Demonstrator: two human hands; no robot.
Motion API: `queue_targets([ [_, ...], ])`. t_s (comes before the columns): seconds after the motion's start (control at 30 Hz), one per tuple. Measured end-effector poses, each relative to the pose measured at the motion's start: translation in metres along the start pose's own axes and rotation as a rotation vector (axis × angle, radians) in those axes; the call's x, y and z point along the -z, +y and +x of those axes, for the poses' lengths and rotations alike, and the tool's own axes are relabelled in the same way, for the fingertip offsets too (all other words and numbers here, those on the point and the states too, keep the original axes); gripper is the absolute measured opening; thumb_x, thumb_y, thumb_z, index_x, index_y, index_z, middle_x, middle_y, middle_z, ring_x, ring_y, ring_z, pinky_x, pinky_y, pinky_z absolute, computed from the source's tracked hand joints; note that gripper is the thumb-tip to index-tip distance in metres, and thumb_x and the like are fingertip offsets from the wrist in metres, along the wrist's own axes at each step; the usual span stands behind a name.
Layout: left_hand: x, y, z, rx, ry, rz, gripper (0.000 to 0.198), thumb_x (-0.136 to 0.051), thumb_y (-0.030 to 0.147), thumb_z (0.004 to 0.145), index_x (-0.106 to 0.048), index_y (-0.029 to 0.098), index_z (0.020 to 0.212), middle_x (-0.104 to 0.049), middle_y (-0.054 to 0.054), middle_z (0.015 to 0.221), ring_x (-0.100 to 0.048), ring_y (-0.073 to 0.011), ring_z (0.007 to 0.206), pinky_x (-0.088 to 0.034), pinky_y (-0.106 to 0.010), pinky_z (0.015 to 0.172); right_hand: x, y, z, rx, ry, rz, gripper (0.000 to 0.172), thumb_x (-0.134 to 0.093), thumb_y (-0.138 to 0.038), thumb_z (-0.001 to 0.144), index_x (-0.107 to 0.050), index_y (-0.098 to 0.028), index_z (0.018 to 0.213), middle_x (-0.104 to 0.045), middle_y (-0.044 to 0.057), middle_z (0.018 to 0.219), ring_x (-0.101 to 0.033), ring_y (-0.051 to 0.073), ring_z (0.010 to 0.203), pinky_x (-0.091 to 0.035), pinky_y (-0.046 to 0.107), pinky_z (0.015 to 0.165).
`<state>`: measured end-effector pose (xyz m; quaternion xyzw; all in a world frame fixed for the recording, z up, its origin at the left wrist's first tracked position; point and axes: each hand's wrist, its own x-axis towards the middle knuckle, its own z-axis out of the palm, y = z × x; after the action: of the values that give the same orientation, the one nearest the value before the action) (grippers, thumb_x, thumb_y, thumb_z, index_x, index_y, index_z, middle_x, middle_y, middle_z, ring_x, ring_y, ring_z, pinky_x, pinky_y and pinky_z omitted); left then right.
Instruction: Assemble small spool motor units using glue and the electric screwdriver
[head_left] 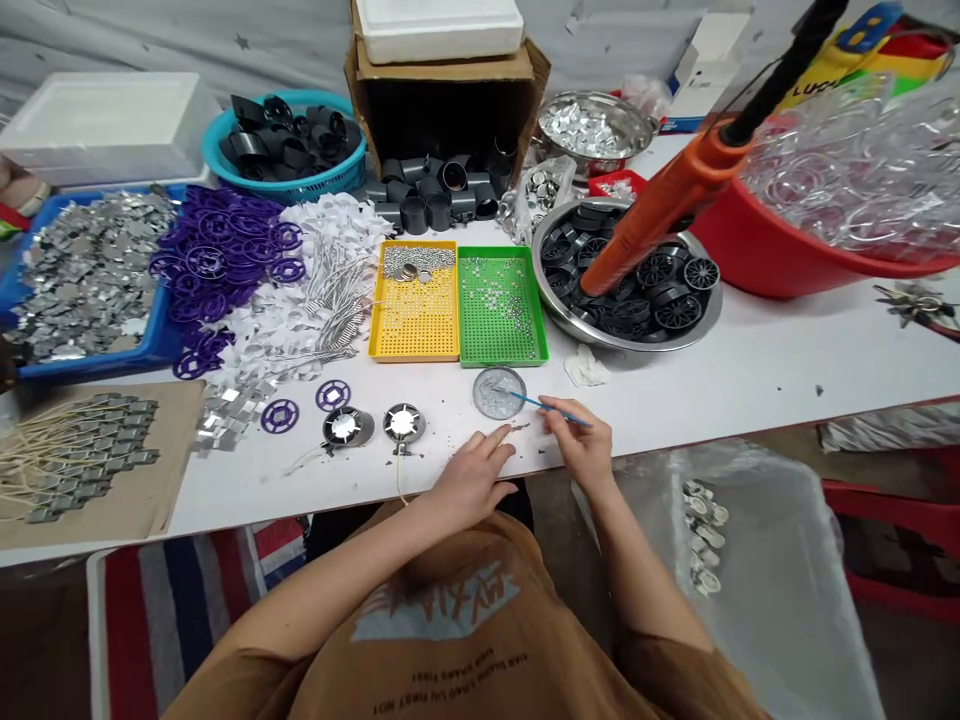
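My right hand (579,445) is closed around a thin blue stick (556,409). The stick's tip dips into a small round dish (499,393) of greyish, glossy paste. My left hand (472,475) rests at the table's front edge, fingers stretched out and apart, holding nothing. To its left stands a dark cylindrical part (403,424) with a silvery top and a pale cord hanging over the edge. Another such cylinder (346,428) is beside it. Two purple spoked rings, a nearer ring (280,416) and a farther ring (333,395), lie flat farther left.
Yellow tray (414,345) and green tray (502,352) hold small metal bits behind the dish. A steel bowl (630,340) of black wheels has an orange tool (660,205) leaning over it. Purple rings (217,250), white strips and a cardboard sheet (176,430) with corded metal pieces lie left.
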<state>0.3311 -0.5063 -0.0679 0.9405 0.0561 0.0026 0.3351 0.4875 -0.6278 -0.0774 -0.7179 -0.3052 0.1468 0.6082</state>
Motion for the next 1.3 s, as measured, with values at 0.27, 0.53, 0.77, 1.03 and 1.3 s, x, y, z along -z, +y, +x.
queue_targets([
  [0.27, -0.023, 0.012, 0.014, 0.077, 0.008, 0.015, 0.051, -0.070, 0.027, 0.079, -0.048, 0.014, 0.123, -0.033, -0.021, 0.151, -0.050, -0.0340, 0.122, -0.045, -0.053, 0.100, 0.008, -0.027, -0.019, 0.436, 0.004, -0.399, 0.026, -0.057, -0.011, 0.089, -0.068, -0.023, 0.109, -0.075, 0.005, 0.095, -0.069, 0.016, 0.085, -0.055, 0.029, 0.076],
  [0.53, -0.020, 0.012, 0.015, 0.085, 0.010, -0.011, 0.044, -0.068, 0.026, 0.081, -0.049, 0.016, 0.119, -0.034, -0.021, 0.150, -0.050, -0.0337, 0.125, -0.045, -0.053, 0.101, 0.006, 0.008, -0.020, 0.116, 0.068, -0.141, 0.019, -0.056, -0.023, 0.092, -0.070, -0.025, 0.105, -0.074, 0.002, 0.090, -0.066, 0.014, 0.069, -0.054, 0.030, 0.065],
  [0.77, -0.019, 0.010, 0.015, 0.081, 0.005, -0.021, 0.042, -0.068, 0.028, 0.081, -0.050, 0.015, 0.117, -0.034, -0.021, 0.151, -0.049, -0.0344, 0.126, -0.044, -0.053, 0.102, 0.015, 0.003, -0.033, -0.059, 0.200, -0.020, 0.018, -0.060, -0.031, 0.089, -0.073, -0.025, 0.100, -0.074, 0.003, 0.085, -0.063, 0.015, 0.065, -0.053, 0.031, 0.064],
  [1.03, -0.014, 0.011, 0.015, 0.084, 0.003, -0.036, 0.042, -0.069, 0.027, 0.080, -0.050, 0.017, 0.116, -0.036, -0.019, 0.149, -0.051, -0.0334, 0.123, -0.046, -0.052, 0.100, 0.014, 0.005, -0.028, -0.108, 0.201, 0.019, 0.017, -0.063, -0.033, 0.087, -0.073, -0.023, 0.096, -0.074, 0.003, 0.081, -0.061, 0.013, 0.062, -0.051, 0.029, 0.062],
  [1.3, -0.012, 0.010, 0.010, 0.004, 0.059, -0.018, 0.038, -0.068, 0.030, 0.082, -0.052, 0.015, 0.114, -0.042, -0.020, 0.145, -0.054, -0.0323, 0.121, -0.049, -0.047, 0.097, 0.010, 0.011, -0.014, -0.442, 0.347, 0.461, 0.031, -0.076, -0.043, 0.072, -0.073, -0.015, 0.087, -0.071, 0.004, 0.074, -0.054, 0.007, 0.052, -0.046, 0.021, 0.048],
])
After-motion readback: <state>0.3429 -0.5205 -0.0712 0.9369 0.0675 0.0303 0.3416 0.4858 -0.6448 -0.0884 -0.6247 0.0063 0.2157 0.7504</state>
